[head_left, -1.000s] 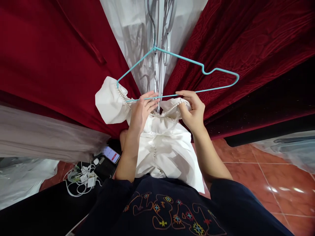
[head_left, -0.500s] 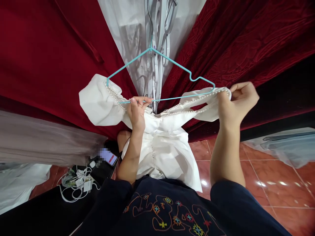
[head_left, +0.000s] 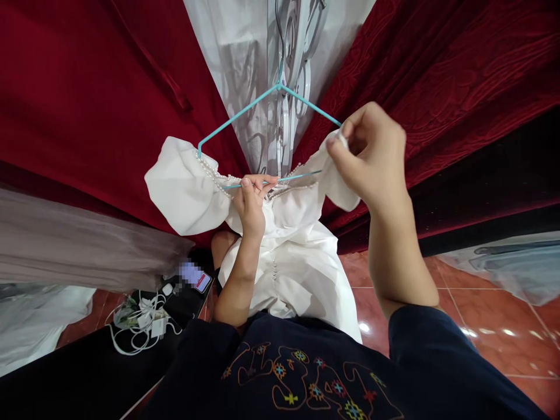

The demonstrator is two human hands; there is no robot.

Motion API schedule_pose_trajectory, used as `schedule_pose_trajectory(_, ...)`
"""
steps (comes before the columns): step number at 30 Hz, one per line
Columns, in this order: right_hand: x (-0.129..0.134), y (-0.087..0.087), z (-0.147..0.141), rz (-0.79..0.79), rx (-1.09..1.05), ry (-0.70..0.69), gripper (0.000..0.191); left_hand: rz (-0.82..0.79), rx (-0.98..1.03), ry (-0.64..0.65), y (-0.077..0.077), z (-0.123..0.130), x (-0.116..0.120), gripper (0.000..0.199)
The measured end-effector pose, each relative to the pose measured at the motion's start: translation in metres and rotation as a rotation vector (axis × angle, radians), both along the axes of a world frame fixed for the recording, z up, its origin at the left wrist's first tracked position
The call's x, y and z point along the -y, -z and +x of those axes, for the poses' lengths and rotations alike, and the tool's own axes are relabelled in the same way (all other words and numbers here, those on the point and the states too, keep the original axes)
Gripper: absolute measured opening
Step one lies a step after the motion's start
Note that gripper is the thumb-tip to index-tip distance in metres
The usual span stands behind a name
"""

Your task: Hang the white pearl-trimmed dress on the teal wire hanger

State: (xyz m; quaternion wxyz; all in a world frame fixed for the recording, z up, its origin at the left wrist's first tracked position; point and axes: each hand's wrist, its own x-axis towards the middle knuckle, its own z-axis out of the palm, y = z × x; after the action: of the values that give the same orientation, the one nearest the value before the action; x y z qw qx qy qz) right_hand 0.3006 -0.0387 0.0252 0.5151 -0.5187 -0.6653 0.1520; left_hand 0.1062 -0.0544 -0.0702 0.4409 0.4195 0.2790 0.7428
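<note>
A white dress (head_left: 301, 262) with pearl-trimmed neckline and puffed sleeves hangs in front of me on a light-blue wire hanger (head_left: 238, 118). The left puff sleeve (head_left: 184, 189) sits over the hanger's left end. My left hand (head_left: 254, 201) is closed around the hanger's bottom bar, by the neckline. Between the thumb and fingers of my right hand (head_left: 371, 154) is the edge of the dress's right sleeve (head_left: 339, 181), up against the hanger's right arm. The hanger's right end is hidden behind that sleeve and hand.
Red curtains (head_left: 109, 87) hang on both sides of a white ornate metal stand (head_left: 297, 70). At lower left, a black surface (head_left: 56, 373) bears a phone (head_left: 199, 279) and tangled white cables (head_left: 140, 332). Pale sheer fabric (head_left: 516, 262) lies over the red tiled floor (head_left: 459, 297) at right.
My right hand has moved left and up, bringing the right sleeve from beyond the hanger's end in over its right arm. My left hand keeps its hold on the bottom bar.
</note>
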Motion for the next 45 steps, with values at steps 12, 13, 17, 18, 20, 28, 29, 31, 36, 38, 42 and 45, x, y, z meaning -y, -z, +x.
schedule_pose_trajectory(12, 0.017, 0.042, -0.046, 0.193, 0.189, -0.410, 0.030, -0.076, 0.002, 0.202, -0.006, -0.016, -0.004, 0.044)
schedule_pose_trajectory(13, 0.013, 0.052, -0.052, 0.195, 0.193, -0.368, 0.028, -0.107, -0.007, 0.261, -0.007, -0.020, 0.001, 0.043)
schedule_pose_trajectory(17, 0.010, 0.081, -0.066, 0.324, 0.168, -0.130, 0.016, -0.265, -0.183, 0.371, -0.020, -0.039, 0.035, 0.045)
schedule_pose_trajectory(18, 0.012, 0.085, -0.067, 0.344, 0.167, -0.110, 0.014, -0.262, -0.255, 0.334, -0.028, -0.042, 0.045, 0.041)
schedule_pose_trajectory(20, 0.013, 0.086, -0.067, 0.351, 0.162, -0.102, 0.014, -0.127, -0.380, 0.129, -0.049, -0.047, 0.061, 0.031)
schedule_pose_trajectory(28, 0.013, 0.082, -0.064, 0.320, 0.173, -0.142, 0.012, 0.131, -0.838, -0.582, -0.082, -0.076, 0.029, 0.053)
schedule_pose_trajectory(29, 0.014, 0.082, -0.064, 0.327, 0.184, -0.138, 0.012, 0.122, -0.866, -0.586, -0.077, -0.081, 0.019, 0.053)
schedule_pose_trajectory(31, 0.015, 0.082, -0.063, 0.338, 0.220, -0.115, 0.012, 0.120, -0.910, -0.588, -0.068, -0.088, 0.002, 0.045)
schedule_pose_trajectory(36, 0.016, 0.080, -0.059, 0.341, 0.265, -0.106, 0.012, 0.154, -0.749, -0.622, -0.066, -0.118, -0.023, 0.042)
schedule_pose_trajectory(38, 0.015, 0.079, -0.058, 0.335, 0.246, -0.135, 0.012, 0.181, -0.627, -0.720, -0.069, -0.138, -0.027, 0.042)
schedule_pose_trajectory(42, 0.012, 0.077, -0.056, 0.289, 0.198, -0.200, 0.014, 0.145, -0.478, -0.817, -0.053, -0.176, -0.024, 0.033)
schedule_pose_trajectory(45, 0.010, 0.078, -0.058, 0.274, 0.145, -0.232, 0.015, 0.029, -0.426, -0.721, -0.020, -0.170, -0.013, 0.013)
